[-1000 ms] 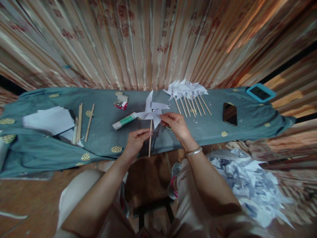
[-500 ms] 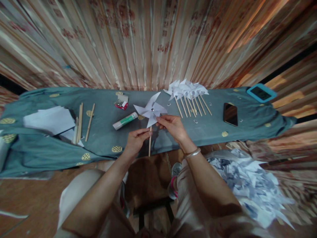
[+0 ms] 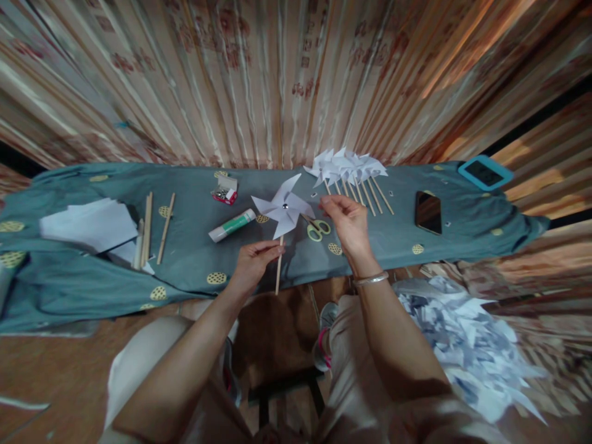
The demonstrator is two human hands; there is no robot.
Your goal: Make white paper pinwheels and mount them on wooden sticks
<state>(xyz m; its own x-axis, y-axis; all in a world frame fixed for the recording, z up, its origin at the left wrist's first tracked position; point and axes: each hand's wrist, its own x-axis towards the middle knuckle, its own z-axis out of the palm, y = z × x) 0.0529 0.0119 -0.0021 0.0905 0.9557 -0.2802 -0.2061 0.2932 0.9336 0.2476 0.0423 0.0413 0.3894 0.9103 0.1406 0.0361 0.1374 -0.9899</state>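
A white paper pinwheel (image 3: 283, 213) with a metal pin at its centre is held over the near middle of the table. My left hand (image 3: 253, 265) pinches its wooden stick just below the blades. Off to the right, my right hand (image 3: 348, 227) is in the air with thumb and fingertips together; whether anything small is between them I cannot make out. Between the pinwheel and that hand lie scissors (image 3: 318, 230) with pale green handles, their blades partly behind the paper. Left of the pinwheel rests a green and white glue stick (image 3: 232, 226).
Several finished pinwheels (image 3: 346, 168) lie in a row at the back. An open small box of pins (image 3: 225, 189), wooden sticks (image 3: 147, 229) and paper sheets (image 3: 90, 225) are to the left. A phone (image 3: 428, 213) and blue-framed device (image 3: 485, 172) lie right. Heaped paper pieces (image 3: 472, 339) sit below.
My right hand has let go of the pinwheel's blade and moved right, uncovering the scissors. My left hand keeps the stick in nearly the same place.
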